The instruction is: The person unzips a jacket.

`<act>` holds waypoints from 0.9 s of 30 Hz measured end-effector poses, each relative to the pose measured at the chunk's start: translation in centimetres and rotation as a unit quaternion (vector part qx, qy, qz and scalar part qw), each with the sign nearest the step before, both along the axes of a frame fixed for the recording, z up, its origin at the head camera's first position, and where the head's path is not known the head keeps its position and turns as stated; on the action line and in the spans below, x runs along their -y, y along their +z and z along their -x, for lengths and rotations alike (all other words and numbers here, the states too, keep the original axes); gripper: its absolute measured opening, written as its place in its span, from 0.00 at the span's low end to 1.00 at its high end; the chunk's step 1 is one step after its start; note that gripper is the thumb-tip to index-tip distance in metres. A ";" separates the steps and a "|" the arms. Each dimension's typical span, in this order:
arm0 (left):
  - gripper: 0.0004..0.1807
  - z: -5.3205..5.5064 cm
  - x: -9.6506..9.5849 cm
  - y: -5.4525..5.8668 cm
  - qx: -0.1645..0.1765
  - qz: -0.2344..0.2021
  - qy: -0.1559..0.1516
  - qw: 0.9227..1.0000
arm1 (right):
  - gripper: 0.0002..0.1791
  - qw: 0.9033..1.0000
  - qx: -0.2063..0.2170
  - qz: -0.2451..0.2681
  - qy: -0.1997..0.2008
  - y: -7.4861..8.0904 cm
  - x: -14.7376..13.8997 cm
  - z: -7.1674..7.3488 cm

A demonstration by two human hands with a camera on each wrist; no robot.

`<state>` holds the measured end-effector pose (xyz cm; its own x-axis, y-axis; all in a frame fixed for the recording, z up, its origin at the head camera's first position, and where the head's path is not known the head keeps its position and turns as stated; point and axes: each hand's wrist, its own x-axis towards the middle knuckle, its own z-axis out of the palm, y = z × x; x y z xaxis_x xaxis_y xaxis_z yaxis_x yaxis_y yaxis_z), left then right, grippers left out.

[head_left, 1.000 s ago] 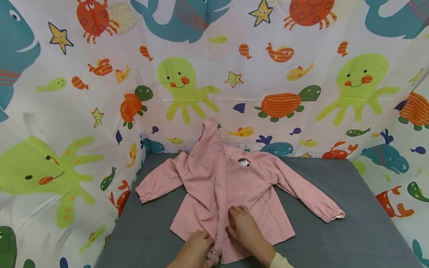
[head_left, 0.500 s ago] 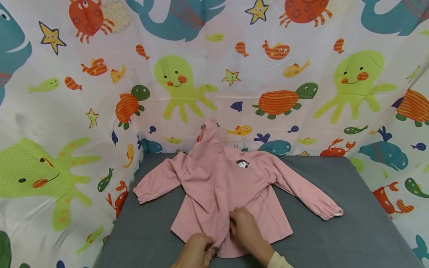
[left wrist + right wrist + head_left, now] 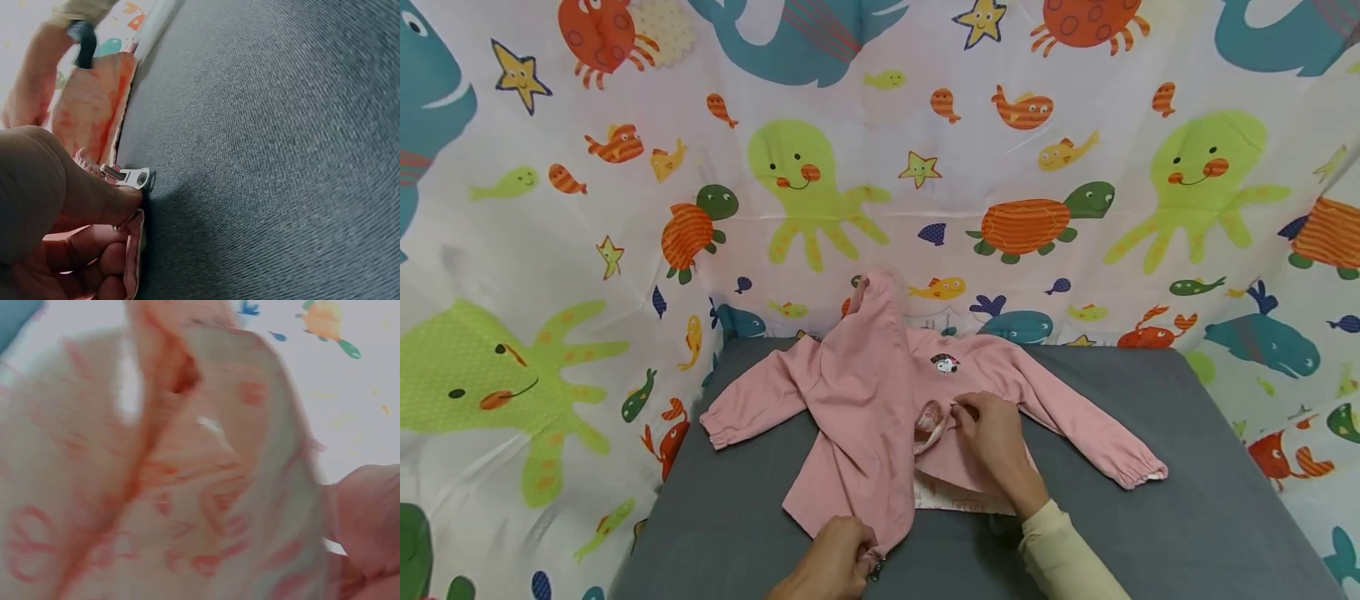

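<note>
A pink hooded jacket [image 3: 865, 400] lies spread front up, with its hood at the back and both sleeves out to the sides. My left hand [image 3: 835, 554] pinches the bottom corner of its left front panel beside the zip. In the left wrist view, a metal zip pull [image 3: 136, 178] sticks out by the thumb. My right hand [image 3: 996, 433] pinches the edge of the right front panel and holds it raised. Pale lining [image 3: 958, 497] with red print shows beneath; it fills much of the blurred right wrist view, where fingers [image 3: 365, 525] grip the cloth edge.
The jacket lies on a grey cloth-covered surface [image 3: 1150, 550]. A white curtain [image 3: 865, 192] printed with sea animals hangs behind it and along both sides. The hood reaches up against the back curtain.
My right hand has moved up and to the right, lifting the right front panel away from the zip edge and uncovering the lining. My left hand keeps its hold on the bottom corner.
</note>
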<state>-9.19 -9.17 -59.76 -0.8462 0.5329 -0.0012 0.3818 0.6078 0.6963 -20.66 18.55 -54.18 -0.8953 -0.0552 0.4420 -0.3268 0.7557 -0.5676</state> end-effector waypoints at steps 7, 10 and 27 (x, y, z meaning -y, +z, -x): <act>0.14 0.3 0.0 0.3 0.037 -0.009 0.009 0.999 | 0.03 0.995 0.065 -0.047 0.062 1.6 -0.2 0.7; 0.12 0.3 -0.1 0.5 0.030 0.005 0.000 1.000 | 0.03 0.995 0.068 -0.046 0.061 1.5 -0.1 0.5; 0.06 1.5 0.2 1.7 -0.060 -0.053 0.019 0.997 | 0.15 0.996 0.067 -0.009 0.053 2.8 -0.3 -0.1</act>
<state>-10.64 -9.33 -58.06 -0.8566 0.4919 0.1555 0.4437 0.5488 0.7085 -20.53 18.81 -51.35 -0.9353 -0.1582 0.3165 -0.3264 0.7313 -0.5989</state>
